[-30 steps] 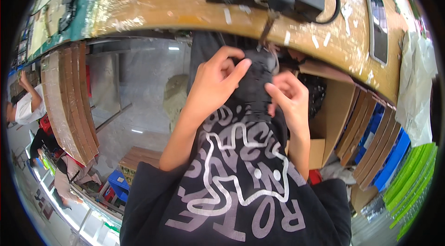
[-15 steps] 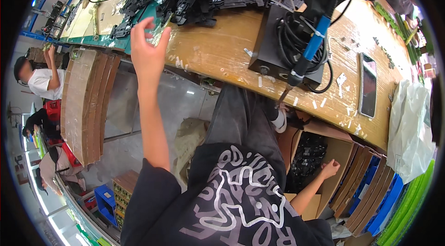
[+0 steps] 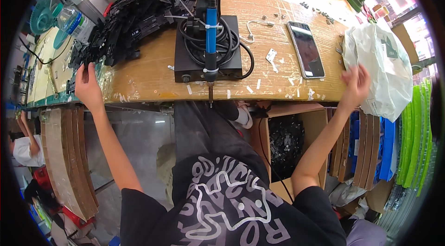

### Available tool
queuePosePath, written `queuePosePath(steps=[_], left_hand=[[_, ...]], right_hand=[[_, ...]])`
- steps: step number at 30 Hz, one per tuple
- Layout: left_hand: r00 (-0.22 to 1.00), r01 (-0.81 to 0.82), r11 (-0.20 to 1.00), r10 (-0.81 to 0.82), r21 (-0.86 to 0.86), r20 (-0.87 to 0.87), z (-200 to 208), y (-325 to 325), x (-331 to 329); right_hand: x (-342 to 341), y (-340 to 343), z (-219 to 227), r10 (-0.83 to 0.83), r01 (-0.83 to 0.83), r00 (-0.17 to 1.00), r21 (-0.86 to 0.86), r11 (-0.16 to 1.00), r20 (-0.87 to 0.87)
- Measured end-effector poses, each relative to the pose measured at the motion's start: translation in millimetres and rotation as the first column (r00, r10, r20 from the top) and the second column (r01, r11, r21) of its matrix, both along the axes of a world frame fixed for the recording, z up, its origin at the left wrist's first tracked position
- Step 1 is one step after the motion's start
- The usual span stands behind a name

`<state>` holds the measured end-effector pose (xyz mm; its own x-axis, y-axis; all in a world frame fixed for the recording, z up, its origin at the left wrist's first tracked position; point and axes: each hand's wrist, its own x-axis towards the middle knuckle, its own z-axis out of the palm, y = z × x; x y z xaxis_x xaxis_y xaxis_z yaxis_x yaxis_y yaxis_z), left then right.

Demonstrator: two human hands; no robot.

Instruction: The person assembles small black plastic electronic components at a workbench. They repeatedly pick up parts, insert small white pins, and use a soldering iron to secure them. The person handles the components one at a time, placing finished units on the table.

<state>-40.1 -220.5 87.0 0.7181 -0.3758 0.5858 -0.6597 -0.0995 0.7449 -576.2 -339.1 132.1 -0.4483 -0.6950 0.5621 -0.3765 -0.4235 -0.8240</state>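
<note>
At the near edge of a heap of black plastic parts (image 3: 134, 23), my left hand (image 3: 89, 90) has its thumb and finger apart, tips against the closest parts. Nothing held shows in it. My right hand (image 3: 358, 87) is raised beside a white plastic bag (image 3: 378, 60) at the table's right end. Its fingers are loosely bent and apart, slightly blurred, with no object visible in them. Between my hands, a soldering iron with a blue handle (image 3: 211, 30) hangs tip down in front of a black box-shaped unit (image 3: 185, 70) with coiled cable.
A phone (image 3: 306, 49) lies on the wooden table (image 3: 153, 72) among white scraps. Below the table, an open cardboard box (image 3: 315, 127) holds black parts. Cardboard stacks (image 3: 65, 153) stand at left. A plastic bottle (image 3: 76, 23) is behind the heap.
My right hand has risen from the cardboard box to beside the white bag. My left hand has come to the heap's near edge. The view has turned to the right.
</note>
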Motion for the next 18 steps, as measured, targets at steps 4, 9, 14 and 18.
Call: queuePosePath(steps=[4, 9, 14, 18], left_hand=[[0.975, 0.115, 0.978, -0.145, -0.171, -0.171, 3.0, 0.9, 1.5], [0.991, 0.131, 0.988, -0.132, -0.087, -0.003, 2.4, 3.4, -10.2], [0.922, 0.192, 0.938, -0.273, -0.289, -0.275, 9.5, 12.0, -1.1], [0.925, 0.145, 0.929, -0.249, -0.34, -0.286, 22.4, 21.8, -7.0]], right_hand=[[2.1, -104.4, -5.0, 0.304, -0.28, 0.936, 0.15, 0.948, -0.176], [10.5, -216.0, -35.2, 0.276, -0.045, 0.753, 0.371, 0.927, -0.598], [27.1, -259.7, -50.4, 0.104, -0.006, 0.545, 0.12, 0.993, -0.832], [32.3, -270.7, -46.5, 0.258, 0.083, 0.573, 0.369, 0.926, -0.778]])
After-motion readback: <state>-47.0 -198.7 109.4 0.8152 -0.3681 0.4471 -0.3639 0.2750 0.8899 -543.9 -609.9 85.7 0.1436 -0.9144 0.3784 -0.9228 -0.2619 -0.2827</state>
